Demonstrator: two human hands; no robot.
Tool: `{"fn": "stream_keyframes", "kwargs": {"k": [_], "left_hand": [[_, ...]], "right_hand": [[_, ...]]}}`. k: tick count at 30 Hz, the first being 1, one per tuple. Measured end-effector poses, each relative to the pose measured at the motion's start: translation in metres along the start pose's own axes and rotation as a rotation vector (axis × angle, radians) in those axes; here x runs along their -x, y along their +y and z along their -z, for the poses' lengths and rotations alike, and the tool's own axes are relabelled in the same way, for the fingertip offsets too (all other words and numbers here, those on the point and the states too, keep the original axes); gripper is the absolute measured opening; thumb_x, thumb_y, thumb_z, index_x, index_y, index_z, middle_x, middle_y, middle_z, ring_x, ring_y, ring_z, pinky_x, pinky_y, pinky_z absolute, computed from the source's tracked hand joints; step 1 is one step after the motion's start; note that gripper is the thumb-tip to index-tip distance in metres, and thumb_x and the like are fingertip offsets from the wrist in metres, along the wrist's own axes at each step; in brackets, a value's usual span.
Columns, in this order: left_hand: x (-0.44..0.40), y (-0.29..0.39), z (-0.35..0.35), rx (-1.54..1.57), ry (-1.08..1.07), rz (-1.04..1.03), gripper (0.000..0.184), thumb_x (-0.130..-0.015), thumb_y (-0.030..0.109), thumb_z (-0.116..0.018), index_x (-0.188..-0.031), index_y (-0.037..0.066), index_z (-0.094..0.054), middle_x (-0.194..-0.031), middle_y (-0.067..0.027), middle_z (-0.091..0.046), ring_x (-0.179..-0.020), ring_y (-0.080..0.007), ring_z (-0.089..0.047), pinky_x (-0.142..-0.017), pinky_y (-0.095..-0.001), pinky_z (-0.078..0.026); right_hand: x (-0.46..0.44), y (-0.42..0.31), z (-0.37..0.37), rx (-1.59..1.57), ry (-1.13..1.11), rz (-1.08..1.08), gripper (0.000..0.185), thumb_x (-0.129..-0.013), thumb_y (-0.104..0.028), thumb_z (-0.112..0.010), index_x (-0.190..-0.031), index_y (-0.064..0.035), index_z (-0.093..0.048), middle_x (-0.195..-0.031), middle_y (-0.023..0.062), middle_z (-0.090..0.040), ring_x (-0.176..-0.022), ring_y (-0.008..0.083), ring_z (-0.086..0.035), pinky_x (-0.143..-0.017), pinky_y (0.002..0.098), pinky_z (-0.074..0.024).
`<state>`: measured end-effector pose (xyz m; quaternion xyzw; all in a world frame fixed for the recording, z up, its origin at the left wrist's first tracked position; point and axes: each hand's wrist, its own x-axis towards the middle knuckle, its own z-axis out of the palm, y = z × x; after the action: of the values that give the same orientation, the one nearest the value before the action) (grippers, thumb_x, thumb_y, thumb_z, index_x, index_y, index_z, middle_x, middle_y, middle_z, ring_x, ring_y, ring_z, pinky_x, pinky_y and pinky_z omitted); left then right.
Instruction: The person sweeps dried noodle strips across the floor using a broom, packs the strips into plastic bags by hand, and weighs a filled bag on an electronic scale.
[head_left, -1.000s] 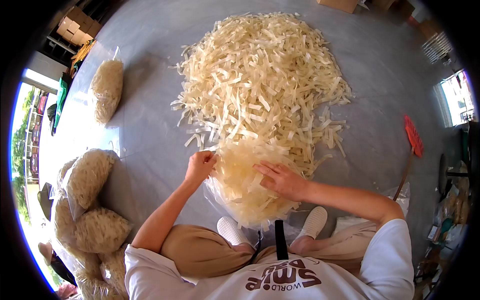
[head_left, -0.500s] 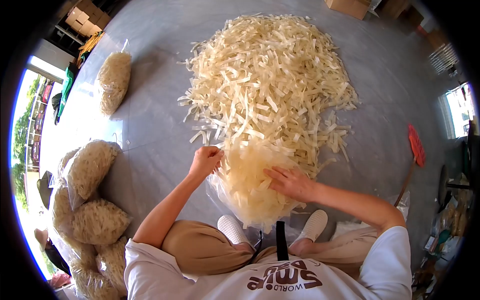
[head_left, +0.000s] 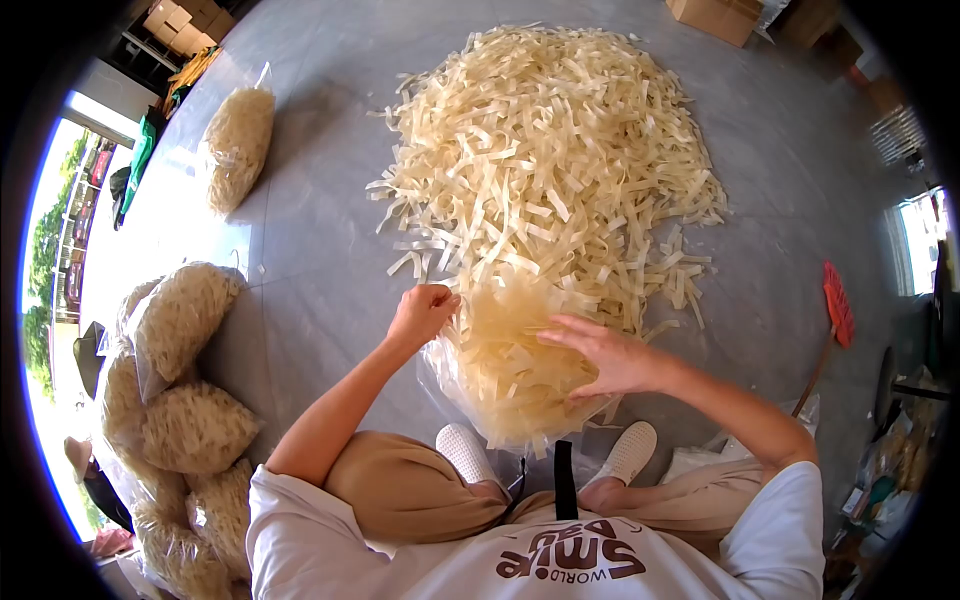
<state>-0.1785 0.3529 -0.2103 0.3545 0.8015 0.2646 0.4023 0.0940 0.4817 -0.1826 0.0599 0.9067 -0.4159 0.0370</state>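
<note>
A clear plastic bag [head_left: 437, 372] lies between my feet, its lower part filled with pale yellow flat strips [head_left: 510, 385]. My left hand [head_left: 422, 315] is closed in a pinch at the bag's left edge. Over the bag's right side, my right hand [head_left: 612, 355] has its fingers apart and thumb spread, close to the strips at the mouth; whether it touches them is hard to tell. Directly beyond the bag spreads a large heap of the same strips [head_left: 560, 150] on the grey floor.
Several filled bags [head_left: 200, 428] are piled at the left, and one more filled bag [head_left: 238, 150] stands farther off. A red broom [head_left: 838, 305] is at the right. Cardboard boxes [head_left: 715, 18] sit at the back. White clogs [head_left: 628, 452] are on my feet.
My right hand has lifted slightly off the strips, its fingers and thumb spreading wider. The left hand keeps its pinch at the bag's edge. The view has shifted a little.
</note>
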Motion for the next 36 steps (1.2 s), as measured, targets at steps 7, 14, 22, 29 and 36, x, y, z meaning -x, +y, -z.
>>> {"fn": "stream_keyframes", "kwargs": {"k": [7,14,22,29,36], "left_hand": [[0.0,-0.003,0.0,-0.033,0.0,0.023,0.024,-0.082,0.019,-0.058,-0.073,-0.003,-0.06,-0.057,-0.0072,-0.057,-0.046,-0.0139,-0.053,-0.048,-0.0295,-0.044],[-0.001,-0.005,0.003,0.02,-0.009,0.088,0.022,-0.082,0.018,-0.06,-0.076,-0.003,-0.062,-0.057,-0.0062,-0.056,-0.046,-0.0131,-0.052,-0.045,-0.0273,-0.045],[0.006,-0.006,0.039,0.107,0.042,0.058,0.021,-0.084,0.014,-0.058,-0.069,0.0,-0.06,-0.054,-0.0007,-0.053,-0.045,-0.007,-0.049,-0.041,-0.0228,-0.039],[0.018,0.011,0.07,0.378,0.122,0.014,0.02,-0.082,0.012,-0.055,-0.067,-0.001,-0.06,-0.049,-0.0009,-0.049,-0.041,-0.0075,-0.043,-0.041,-0.0221,-0.034],[0.028,0.016,0.084,0.41,0.176,-0.004,0.022,-0.084,0.016,-0.055,-0.067,0.001,-0.058,-0.048,-0.0015,-0.05,-0.041,-0.0075,-0.044,-0.041,-0.0215,-0.033]], "right_hand": [[0.035,0.054,0.011,0.083,0.154,-0.496,0.026,-0.075,-0.024,-0.068,-0.083,-0.0003,-0.062,-0.082,0.0141,-0.064,-0.077,0.0219,-0.062,-0.068,0.0333,-0.0488],[0.058,0.079,-0.038,-0.09,-0.143,-0.655,0.034,-0.078,-0.03,-0.064,-0.071,0.0036,-0.061,-0.057,0.0122,-0.06,-0.052,0.0238,-0.06,-0.05,0.0341,-0.0448],[0.053,0.007,0.03,-0.342,-0.198,-0.655,0.027,-0.08,-0.024,-0.063,-0.068,0.0001,-0.06,-0.051,0.0055,-0.055,-0.043,0.0133,-0.052,-0.044,0.0286,-0.0392],[0.045,-0.009,0.045,-0.525,0.027,-0.588,0.032,-0.087,-0.024,-0.057,-0.064,-0.0024,-0.057,-0.049,0.0009,-0.049,-0.045,0.0067,-0.044,-0.043,0.0249,-0.0355],[0.036,-0.011,0.047,-0.603,0.033,-0.541,0.034,-0.089,-0.026,-0.055,-0.066,-0.0021,-0.057,-0.051,-0.0001,-0.049,-0.046,0.0062,-0.044,-0.043,0.0253,-0.035]]}}
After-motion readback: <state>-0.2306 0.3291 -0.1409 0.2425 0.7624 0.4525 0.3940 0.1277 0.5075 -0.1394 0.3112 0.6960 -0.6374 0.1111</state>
